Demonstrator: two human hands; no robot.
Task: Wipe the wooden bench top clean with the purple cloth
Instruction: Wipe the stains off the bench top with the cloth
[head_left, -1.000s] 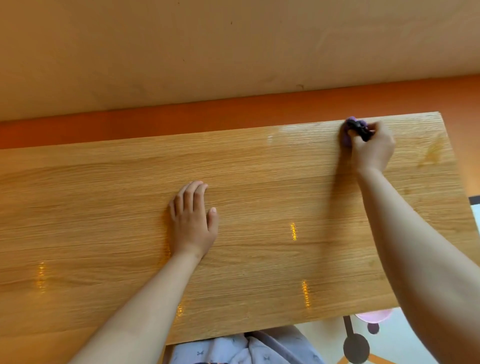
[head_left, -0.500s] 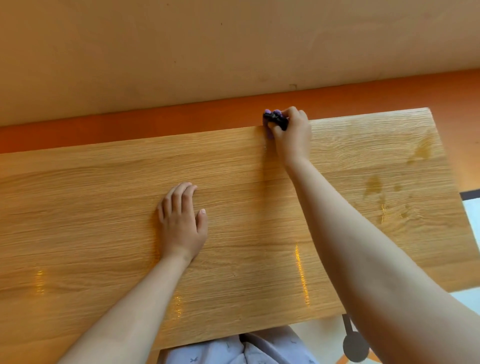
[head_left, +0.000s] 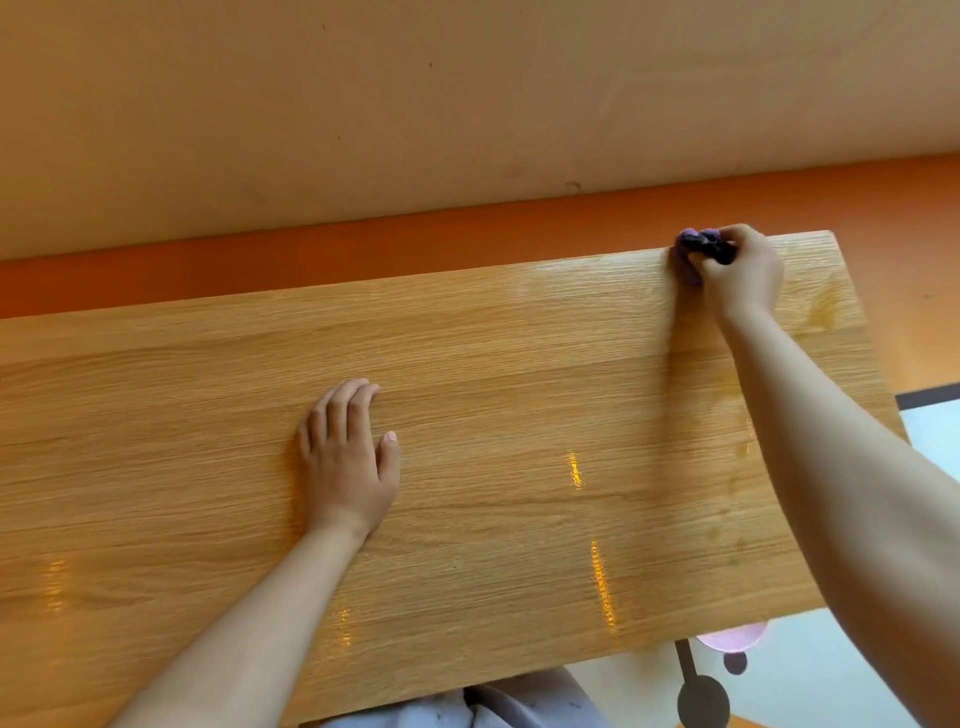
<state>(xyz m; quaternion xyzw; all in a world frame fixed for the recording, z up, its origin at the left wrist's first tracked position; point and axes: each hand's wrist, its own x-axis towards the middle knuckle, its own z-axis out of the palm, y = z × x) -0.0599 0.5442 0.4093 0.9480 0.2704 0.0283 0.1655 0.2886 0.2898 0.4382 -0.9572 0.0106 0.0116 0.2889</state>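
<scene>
**A:** Right hand?
**B:** Right hand (head_left: 743, 275) is curled tight round the purple cloth (head_left: 693, 254), which is bunched up. It presses the cloth onto the wooden bench top (head_left: 519, 389) at the far edge.
**A:** Left?
**B:** Left hand (head_left: 345, 462) lies flat, palm down, fingers straight, thumb out. It holds nothing and just rests on the bench, well apart from the right hand and nearer the person.
**A:** Surface?
**B:** Pale glossy patch (head_left: 571, 275) just left of the cloth. Yellowish smear (head_left: 821, 312) just right of the right hand. Bright glints between the two forearms.
**A:** Around it?
**B:** Orange strip (head_left: 363, 249) just beyond the right hand's knuckles, beige wall (head_left: 467, 104) past that. Pink rounded thing (head_left: 732, 639) pokes out under the near edge beside the right forearm; can't tell what it is.
</scene>
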